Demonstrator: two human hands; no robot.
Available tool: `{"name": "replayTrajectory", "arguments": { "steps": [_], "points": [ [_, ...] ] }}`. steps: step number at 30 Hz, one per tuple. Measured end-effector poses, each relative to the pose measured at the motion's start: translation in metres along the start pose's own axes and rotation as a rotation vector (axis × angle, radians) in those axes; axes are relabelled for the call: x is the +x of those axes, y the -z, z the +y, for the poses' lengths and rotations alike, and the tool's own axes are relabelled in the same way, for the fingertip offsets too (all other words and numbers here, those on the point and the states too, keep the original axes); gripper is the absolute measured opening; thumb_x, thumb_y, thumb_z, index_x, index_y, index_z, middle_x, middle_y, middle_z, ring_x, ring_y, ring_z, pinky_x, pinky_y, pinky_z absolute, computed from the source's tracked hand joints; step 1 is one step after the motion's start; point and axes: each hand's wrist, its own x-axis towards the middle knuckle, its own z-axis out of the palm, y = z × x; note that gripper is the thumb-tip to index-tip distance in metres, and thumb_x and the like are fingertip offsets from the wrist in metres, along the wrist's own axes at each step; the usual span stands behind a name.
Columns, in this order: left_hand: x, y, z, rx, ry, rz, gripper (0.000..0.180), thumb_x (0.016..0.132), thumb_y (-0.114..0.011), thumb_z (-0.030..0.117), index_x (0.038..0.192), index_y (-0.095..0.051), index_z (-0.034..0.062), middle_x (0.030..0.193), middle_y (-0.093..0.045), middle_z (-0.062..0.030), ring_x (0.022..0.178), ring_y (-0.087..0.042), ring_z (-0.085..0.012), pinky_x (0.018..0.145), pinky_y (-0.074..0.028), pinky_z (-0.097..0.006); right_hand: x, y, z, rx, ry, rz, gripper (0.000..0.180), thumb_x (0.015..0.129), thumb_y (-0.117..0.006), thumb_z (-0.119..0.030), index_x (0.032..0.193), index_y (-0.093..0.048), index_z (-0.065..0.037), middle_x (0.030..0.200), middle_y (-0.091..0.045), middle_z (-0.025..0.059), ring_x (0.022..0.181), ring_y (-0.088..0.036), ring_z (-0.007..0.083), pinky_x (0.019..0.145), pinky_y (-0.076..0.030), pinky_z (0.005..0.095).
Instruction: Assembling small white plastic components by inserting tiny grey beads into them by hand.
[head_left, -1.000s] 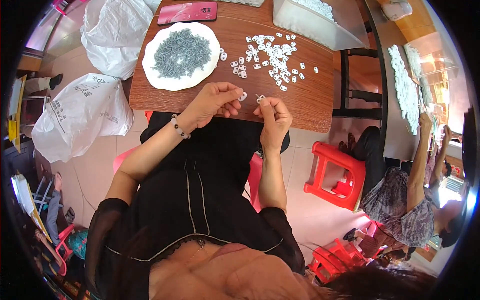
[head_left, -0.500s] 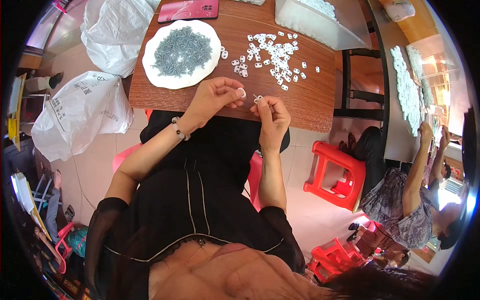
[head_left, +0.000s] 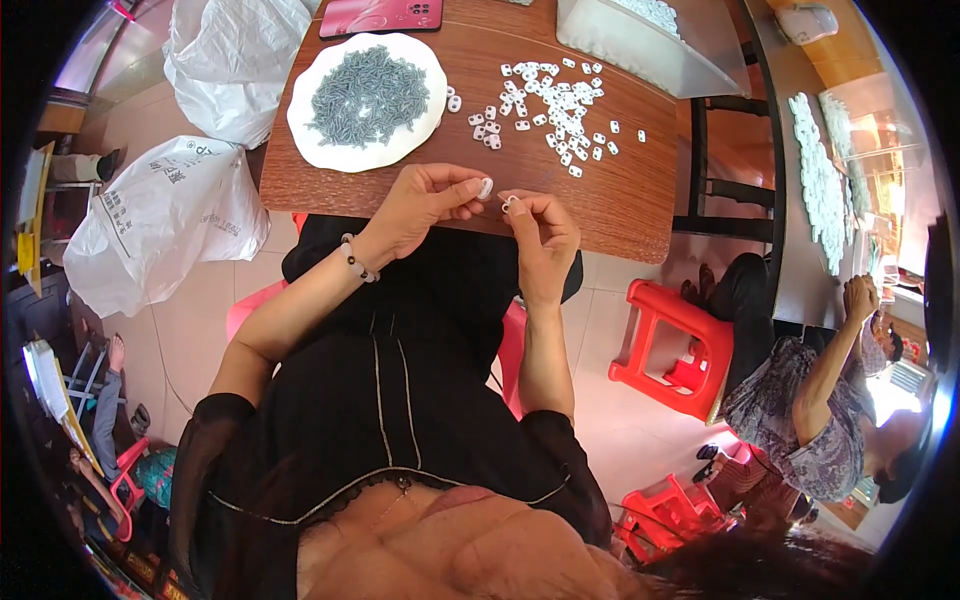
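Over the near edge of the brown table, my left hand [head_left: 415,210] is closed, with a small white plastic piece [head_left: 486,189] pinched between thumb and finger. Facing it, my right hand [head_left: 545,235] pinches a small white two-holed piece [head_left: 512,205]; the two pieces are close together, and I cannot tell whether they touch. Beyond my left hand stands a white scalloped plate [head_left: 302,128] heaped with small grey screw-like pieces [head_left: 368,95]. Loose white two-holed pieces [head_left: 568,112] lie scattered beyond my right hand, several of them nearer the plate.
A pink phone [head_left: 380,15] and a whitish bin [head_left: 640,45] of white pieces stand at the table's far side. White sacks [head_left: 165,220] are at left. On the right are a red stool [head_left: 675,350] and another person [head_left: 800,410] at a second table.
My fingertips have come slightly closer together. The thin pin that stuck out from the right hand's piece no longer shows clearly. The view has shifted slightly.
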Motion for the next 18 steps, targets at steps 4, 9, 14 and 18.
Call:
{"name": "replayTrajectory", "arguments": {
  "steps": [4, 9, 14, 18],
  "points": [
    [-0.0014, -0.0030, 0.0018, 0.007, -0.020, 0.023, 0.025, 0.088, -0.067, 0.019, 0.105, -0.067, 0.0001, 0.087, -0.067, -0.0035, 0.074, -0.061, -0.0060, 0.068, -0.051, -0.018, -0.0008, 0.0009, 0.0034, -0.026, 0.001, -0.012, 0.008, 0.088, -0.062, -0.004, 0.083, -0.061, 0.002, 0.094, -0.062, 0.0045, 0.076, -0.056, 0.0058, 0.067, -0.045, 0.0194],
    [-0.0030, -0.0032, 0.0007, 0.018, -0.020, 0.004, 0.022, 0.089, -0.065, 0.017, 0.105, -0.067, 0.0014, 0.087, -0.067, -0.0021, 0.074, -0.060, -0.0056, 0.068, -0.051, -0.019, -0.0016, -0.0010, 0.0054, -0.039, 0.027, 0.002, 0.008, 0.087, -0.064, -0.005, 0.083, -0.061, 0.002, 0.093, -0.062, 0.0047, 0.073, -0.056, 0.0059, 0.066, -0.046, 0.0200],
    [-0.0043, -0.0024, -0.0002, 0.016, -0.023, 0.012, 0.023, 0.089, -0.066, 0.018, 0.104, -0.068, 0.0013, 0.086, -0.067, -0.0014, 0.072, -0.060, -0.0044, 0.068, -0.052, -0.019, -0.0014, -0.0008, 0.0052, -0.050, 0.014, 0.003, 0.008, 0.087, -0.063, -0.005, 0.083, -0.061, 0.002, 0.091, -0.062, 0.0048, 0.073, -0.056, 0.0060, 0.066, -0.046, 0.0199],
    [-0.0047, -0.0014, -0.0010, 0.012, -0.036, 0.016, 0.023, 0.089, -0.066, 0.018, 0.103, -0.068, 0.0010, 0.086, -0.068, -0.0015, 0.072, -0.060, -0.0043, 0.067, -0.052, -0.019, -0.0011, -0.0032, 0.0032, -0.086, 0.014, 0.009, 0.009, 0.086, -0.064, -0.005, 0.082, -0.061, 0.002, 0.090, -0.061, 0.0047, 0.073, -0.056, 0.0059, 0.065, -0.047, 0.0200]
  ]
}}
